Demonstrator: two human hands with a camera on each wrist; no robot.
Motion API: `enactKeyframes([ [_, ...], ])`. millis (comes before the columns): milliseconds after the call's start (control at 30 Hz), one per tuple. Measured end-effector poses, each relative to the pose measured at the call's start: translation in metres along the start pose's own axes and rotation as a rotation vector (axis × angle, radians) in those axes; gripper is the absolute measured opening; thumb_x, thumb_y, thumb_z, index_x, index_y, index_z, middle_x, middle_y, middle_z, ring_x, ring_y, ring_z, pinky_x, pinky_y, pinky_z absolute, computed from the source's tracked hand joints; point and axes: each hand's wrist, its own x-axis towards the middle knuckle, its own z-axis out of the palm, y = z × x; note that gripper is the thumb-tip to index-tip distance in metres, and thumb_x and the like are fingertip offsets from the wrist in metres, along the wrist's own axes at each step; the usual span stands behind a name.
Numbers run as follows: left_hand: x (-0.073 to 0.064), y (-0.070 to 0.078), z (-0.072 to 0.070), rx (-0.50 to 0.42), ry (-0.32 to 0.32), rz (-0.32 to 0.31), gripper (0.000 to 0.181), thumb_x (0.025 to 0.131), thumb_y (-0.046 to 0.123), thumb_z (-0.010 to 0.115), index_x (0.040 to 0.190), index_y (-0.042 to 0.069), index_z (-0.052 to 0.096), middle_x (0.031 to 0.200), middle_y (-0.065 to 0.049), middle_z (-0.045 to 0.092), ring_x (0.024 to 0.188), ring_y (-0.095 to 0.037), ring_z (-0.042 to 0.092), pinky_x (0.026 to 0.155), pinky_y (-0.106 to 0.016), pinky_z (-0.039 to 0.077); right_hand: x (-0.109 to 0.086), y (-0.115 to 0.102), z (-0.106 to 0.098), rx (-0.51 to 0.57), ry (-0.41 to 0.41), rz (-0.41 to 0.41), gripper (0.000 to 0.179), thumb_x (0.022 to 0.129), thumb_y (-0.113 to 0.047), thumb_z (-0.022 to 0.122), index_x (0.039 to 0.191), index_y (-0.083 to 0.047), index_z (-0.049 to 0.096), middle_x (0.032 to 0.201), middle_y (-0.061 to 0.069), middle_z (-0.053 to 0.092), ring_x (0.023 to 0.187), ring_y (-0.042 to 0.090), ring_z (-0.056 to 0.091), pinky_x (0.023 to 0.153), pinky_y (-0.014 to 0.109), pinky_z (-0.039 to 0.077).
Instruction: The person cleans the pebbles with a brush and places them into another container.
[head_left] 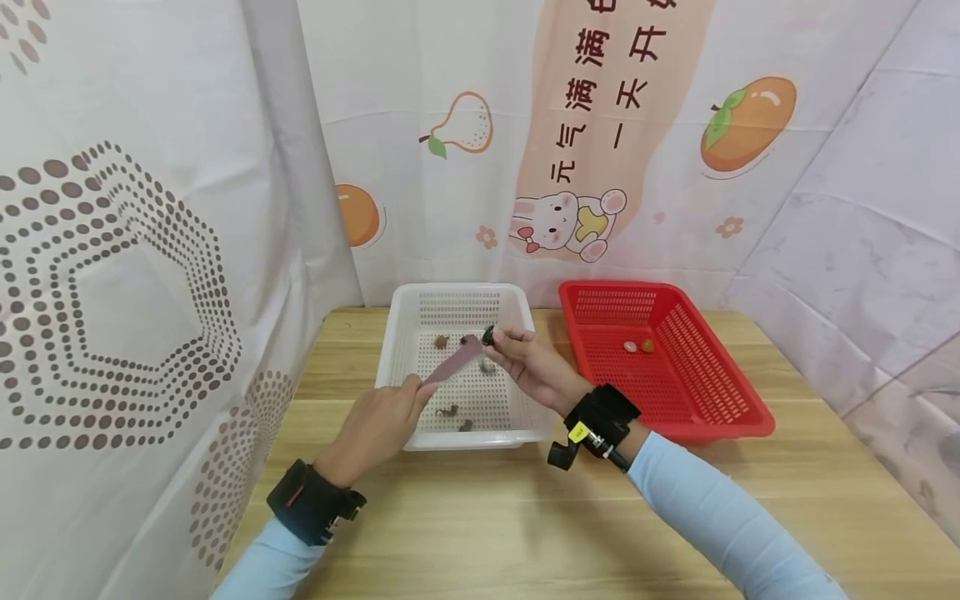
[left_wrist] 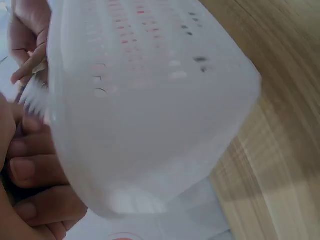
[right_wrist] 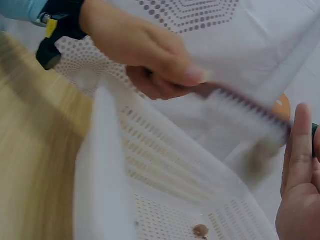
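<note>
In the head view, my left hand (head_left: 382, 425) grips the handle of a brush (head_left: 453, 363) that is long, narrow and reddish brown. Pale bristles (left_wrist: 35, 96) show beside the fingers in the left wrist view, and a row of them lines the brush in the right wrist view. My right hand (head_left: 536, 367) pinches a small, dark, rounded piece (head_left: 488, 336) between thumb and fingers, and the brush's far end reaches that piece. Both hands are over a white plastic basket (head_left: 397, 333). A blurred brownish lump (right_wrist: 260, 157) shows below the bristles.
Several small brownish bits, one a round piece (right_wrist: 200, 230), lie in the white basket. To its right stands a red basket (head_left: 712, 358) holding a pale piece (head_left: 630, 347) and an amber piece (head_left: 647, 345). Both baskets rest on a wooden table (head_left: 465, 517) backed by printed curtains.
</note>
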Motion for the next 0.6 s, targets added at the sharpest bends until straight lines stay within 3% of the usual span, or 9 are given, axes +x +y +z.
enactKeyframes([
  [133,-0.005,-0.002,0.002,0.033,0.008,0.0,0.033,0.11,0.028,0.051,0.083,0.011,0.044,0.056,0.009,0.027,0.044,-0.008,0.03,0.041,-0.025,0.023,0.002,-0.006,0.0,-0.02,0.004,-0.028,0.026,0.108,0.0,0.047,0.098,-0.004,0.07,0.101,0.006,0.067,0.09,0.012,0.07,0.088,0.023,0.054],
  [333,-0.001,-0.001,-0.002,-0.073,0.012,-0.074,0.032,0.112,0.029,0.045,0.086,0.011,0.046,0.057,0.007,0.032,0.044,-0.009,0.032,0.041,-0.027,0.026,-0.001,0.002,0.003,-0.086,-0.045,0.028,0.019,0.108,0.001,0.046,0.113,0.0,0.065,0.111,0.01,0.063,0.097,0.016,0.07,0.093,0.027,0.053],
  [600,0.004,0.002,-0.004,-0.088,-0.004,-0.077,0.031,0.113,0.029,0.043,0.089,0.009,0.048,0.057,0.007,0.036,0.044,-0.008,0.035,0.041,-0.026,0.027,-0.004,0.012,0.009,-0.141,-0.064,0.052,0.018,0.107,0.007,0.044,0.122,0.005,0.054,0.11,0.011,0.061,0.098,0.018,0.073,0.097,0.03,0.052],
])
